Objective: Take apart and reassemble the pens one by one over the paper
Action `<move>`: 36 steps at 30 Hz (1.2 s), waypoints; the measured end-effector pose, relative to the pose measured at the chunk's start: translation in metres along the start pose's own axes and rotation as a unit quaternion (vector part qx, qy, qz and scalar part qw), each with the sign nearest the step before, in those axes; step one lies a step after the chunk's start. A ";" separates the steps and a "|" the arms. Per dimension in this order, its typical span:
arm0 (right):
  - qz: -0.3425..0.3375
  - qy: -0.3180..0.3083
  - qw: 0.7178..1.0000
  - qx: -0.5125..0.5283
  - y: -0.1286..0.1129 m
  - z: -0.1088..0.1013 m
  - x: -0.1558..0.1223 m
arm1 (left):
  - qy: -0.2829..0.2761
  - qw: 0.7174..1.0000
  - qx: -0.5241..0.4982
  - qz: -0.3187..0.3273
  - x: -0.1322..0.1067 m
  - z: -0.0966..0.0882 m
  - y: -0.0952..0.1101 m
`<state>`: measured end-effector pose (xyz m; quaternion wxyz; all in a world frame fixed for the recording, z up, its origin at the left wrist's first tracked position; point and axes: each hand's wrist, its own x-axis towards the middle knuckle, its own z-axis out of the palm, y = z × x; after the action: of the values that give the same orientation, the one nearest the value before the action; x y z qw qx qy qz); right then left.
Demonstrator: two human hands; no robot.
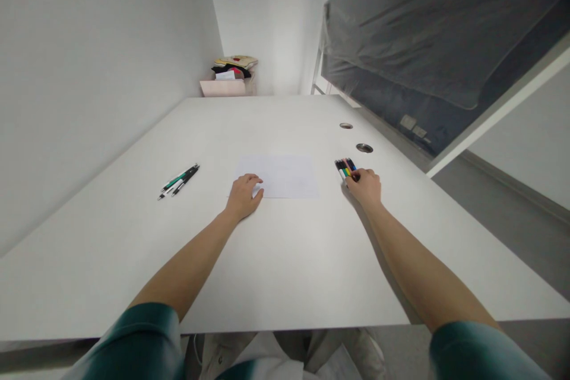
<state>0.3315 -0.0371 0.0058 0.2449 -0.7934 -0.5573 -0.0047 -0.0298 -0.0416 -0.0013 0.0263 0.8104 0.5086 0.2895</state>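
A white tabletop (285, 261) runs between pale walls. A white paper sheet (285, 175) lies at its middle; the left hand (244, 195) rests open on the sheet's near left corner. Toward the right edge, the right hand (366, 187) curls its fingers onto a cluster of coloured marker pens (345, 166); whether it grips them cannot be told. Green and black ballpoint pens (179, 180) lie toward the left edge.

A white surface (285, 261) is seen running to the far corner, with two round cable holes (364, 148) set into it on the right. Plain white walls (89, 71) are evenly lit. A pale pink box (222, 88) topped with clutter (235, 65) is placed in the corner. At the right, a dark blue padded panel (378, 101) draped with clear plastic is held in a white frame (490, 119) above a grey floor (512, 214).
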 end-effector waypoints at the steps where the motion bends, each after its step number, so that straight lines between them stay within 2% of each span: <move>1: -0.001 0.000 1.000 0.000 0.000 0.000 -0.001 | 0.000 1.000 -0.004 -0.003 -0.001 0.000 0.000; 9: -0.001 0.004 1.000 0.016 0.003 0.003 -0.001 | 0.007 0.999 -0.021 -0.024 -0.004 -0.002 -0.002; 14: -0.012 0.039 0.998 0.042 0.006 0.002 -0.001 | 0.014 0.999 -0.027 -0.030 -0.003 -0.001 -0.004; 17: -0.072 0.066 0.993 0.072 -0.002 -0.001 -0.007 | 0.011 0.999 -0.028 -0.029 -0.002 -0.001 -0.004; 19: -0.143 0.065 0.983 0.097 -0.013 -0.002 -0.013 | 0.010 0.999 -0.022 -0.027 -0.002 -0.001 -0.004; 20: -0.177 0.056 0.977 0.106 -0.020 -0.002 -0.016 | 0.007 1.000 -0.016 -0.025 -0.002 0.000 -0.004; 22: -0.250 -0.002 0.961 0.115 -0.034 -0.002 -0.023 | -0.006 1.000 0.002 -0.016 -0.002 0.000 -0.003; 26: -0.290 -0.106 0.945 0.108 -0.057 0.003 -0.032 | -0.056 0.997 0.059 -0.002 -0.001 0.002 0.003; 31: -0.284 -0.119 0.943 0.124 -0.065 0.014 -0.036 | -0.083 0.993 0.086 0.007 -0.001 0.001 0.010; 36: -0.297 -0.138 0.932 0.156 -0.059 0.020 -0.036 | -0.084 0.994 0.062 -0.006 -0.002 -0.003 0.004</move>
<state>0.2603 -0.0455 0.0012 0.2736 -0.5358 -0.7897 0.1196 -0.0286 -0.0463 0.0012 0.0203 0.8291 0.5261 0.1879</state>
